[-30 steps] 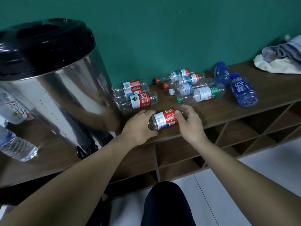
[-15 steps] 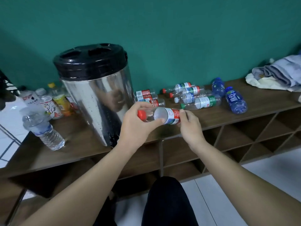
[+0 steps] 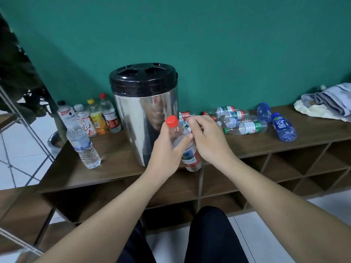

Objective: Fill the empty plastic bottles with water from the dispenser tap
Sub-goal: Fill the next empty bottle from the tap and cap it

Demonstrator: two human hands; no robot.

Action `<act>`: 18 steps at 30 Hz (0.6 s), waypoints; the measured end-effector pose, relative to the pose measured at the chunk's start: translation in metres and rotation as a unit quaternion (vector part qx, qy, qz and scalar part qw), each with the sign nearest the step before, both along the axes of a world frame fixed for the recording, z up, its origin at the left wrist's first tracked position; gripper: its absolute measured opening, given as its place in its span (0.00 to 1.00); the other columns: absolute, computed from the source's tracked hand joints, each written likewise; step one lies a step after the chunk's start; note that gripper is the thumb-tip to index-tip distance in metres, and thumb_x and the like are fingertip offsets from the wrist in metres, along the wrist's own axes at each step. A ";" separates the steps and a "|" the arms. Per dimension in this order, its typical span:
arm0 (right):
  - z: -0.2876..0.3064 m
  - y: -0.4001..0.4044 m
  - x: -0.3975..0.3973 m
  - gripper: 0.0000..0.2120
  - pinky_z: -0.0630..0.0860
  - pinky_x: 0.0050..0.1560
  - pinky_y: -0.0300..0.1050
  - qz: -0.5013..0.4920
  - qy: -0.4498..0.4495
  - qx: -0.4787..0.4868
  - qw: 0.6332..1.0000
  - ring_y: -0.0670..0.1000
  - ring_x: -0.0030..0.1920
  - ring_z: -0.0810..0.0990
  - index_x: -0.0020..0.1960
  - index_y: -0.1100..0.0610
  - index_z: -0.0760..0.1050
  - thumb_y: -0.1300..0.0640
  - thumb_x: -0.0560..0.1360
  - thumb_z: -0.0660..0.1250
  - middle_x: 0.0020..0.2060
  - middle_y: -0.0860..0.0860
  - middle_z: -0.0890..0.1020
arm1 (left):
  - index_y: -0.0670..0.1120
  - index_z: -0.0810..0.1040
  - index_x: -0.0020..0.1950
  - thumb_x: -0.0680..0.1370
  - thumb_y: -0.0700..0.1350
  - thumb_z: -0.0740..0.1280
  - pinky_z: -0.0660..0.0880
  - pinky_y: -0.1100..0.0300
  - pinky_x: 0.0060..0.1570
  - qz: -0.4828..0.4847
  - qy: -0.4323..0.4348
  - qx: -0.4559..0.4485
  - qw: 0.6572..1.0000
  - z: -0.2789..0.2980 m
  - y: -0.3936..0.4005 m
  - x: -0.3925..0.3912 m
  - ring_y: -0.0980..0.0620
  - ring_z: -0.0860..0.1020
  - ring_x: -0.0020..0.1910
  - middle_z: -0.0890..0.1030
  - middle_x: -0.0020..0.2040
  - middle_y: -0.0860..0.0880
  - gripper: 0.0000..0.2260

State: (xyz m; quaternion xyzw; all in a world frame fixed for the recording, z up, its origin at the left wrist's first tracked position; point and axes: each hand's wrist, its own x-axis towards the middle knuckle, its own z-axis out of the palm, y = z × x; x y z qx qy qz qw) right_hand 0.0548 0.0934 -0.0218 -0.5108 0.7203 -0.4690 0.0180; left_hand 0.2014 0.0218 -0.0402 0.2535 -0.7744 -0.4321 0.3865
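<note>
My left hand (image 3: 167, 154) grips an empty clear bottle (image 3: 187, 150) with a red cap and a red-and-white label, held almost upright in front of the steel dispenser (image 3: 144, 118) with its black lid. My right hand (image 3: 207, 139) hovers just right of the bottle's neck, fingers curled near the cap; whether they touch it is unclear. The dispenser's tap is hidden behind my left hand. Several empty bottles (image 3: 245, 122) lie on their sides on the wooden shelf top (image 3: 313, 133) to the right, two of them blue (image 3: 284, 127).
A filled clear bottle (image 3: 83, 147) stands left of the dispenser, with several drink bottles (image 3: 95, 118) behind it near the green wall. Folded cloths (image 3: 328, 103) lie at the far right. Open cubbies run under the shelf top. A metal frame and plant stand at the left.
The bottle was lifted off the shelf top and turned from lying sideways to nearly upright, cap up. My right hand let go of its base and rose toward the cap. The view pulled back.
</note>
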 end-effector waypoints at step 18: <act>0.040 -0.001 0.005 0.19 0.77 0.39 0.52 0.063 0.008 -0.054 0.997 0.49 0.35 0.79 0.38 0.51 0.84 0.37 0.78 0.77 0.32 0.48 0.82 | 0.64 0.67 0.72 0.78 0.62 0.80 0.83 0.53 0.65 0.029 -0.055 0.014 0.998 -0.019 0.017 0.028 0.63 0.82 0.61 0.83 0.62 0.65 0.29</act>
